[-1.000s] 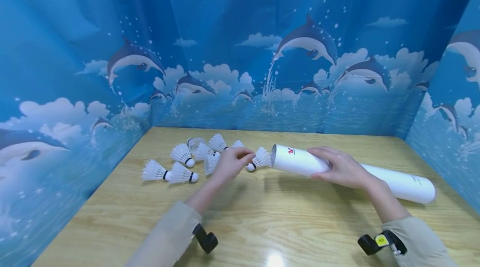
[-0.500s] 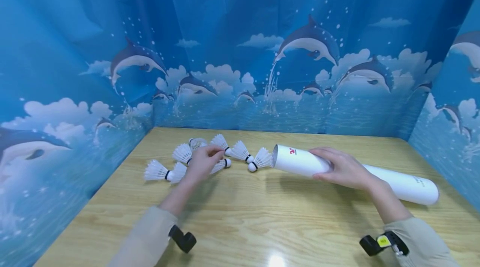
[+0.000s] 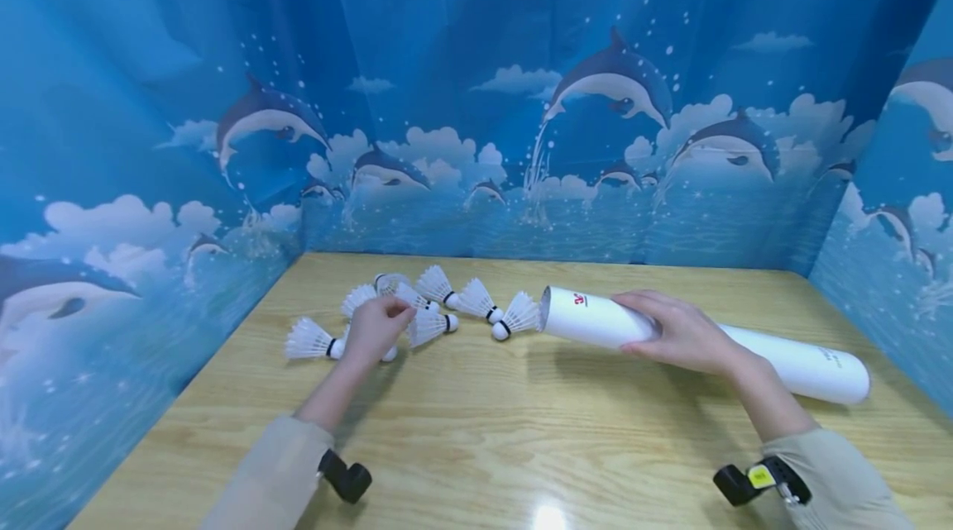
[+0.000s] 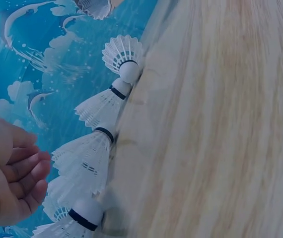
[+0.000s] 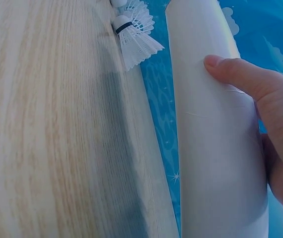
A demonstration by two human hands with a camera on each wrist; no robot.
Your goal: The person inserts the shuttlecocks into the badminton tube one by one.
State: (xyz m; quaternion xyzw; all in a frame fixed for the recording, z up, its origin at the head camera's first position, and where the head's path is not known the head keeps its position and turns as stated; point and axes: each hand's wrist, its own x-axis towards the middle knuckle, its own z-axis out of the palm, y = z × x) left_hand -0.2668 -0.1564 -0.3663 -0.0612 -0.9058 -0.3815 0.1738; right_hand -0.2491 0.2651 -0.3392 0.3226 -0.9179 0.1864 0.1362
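Observation:
My right hand (image 3: 681, 336) grips a long white shuttlecock tube (image 3: 591, 322) around its middle, with the thumb (image 5: 236, 73) along its side in the right wrist view. The tube's open mouth faces left, tilted slightly up, beside a white shuttlecock (image 3: 519, 313) whose skirt points at it. My left hand (image 3: 371, 330) hovers over the left-hand group of shuttlecocks, its fingers loosely curled. Nothing shows in that hand (image 4: 20, 173) in the left wrist view. Close to it lies a shuttlecock (image 3: 430, 326) with its cork to the right; others below are partly covered.
Several more shuttlecocks lie around, one at the far left (image 3: 308, 340), others toward the back, such as a shuttlecock (image 3: 435, 285) and its neighbour (image 3: 476, 298). The wooden table (image 3: 521, 439) ends at a blue dolphin-print backdrop (image 3: 447, 216).
My left hand has moved left, away from the shuttlecock by the tube mouth, uncovering shuttlecocks in the middle. The right hand and tube stay nearly still.

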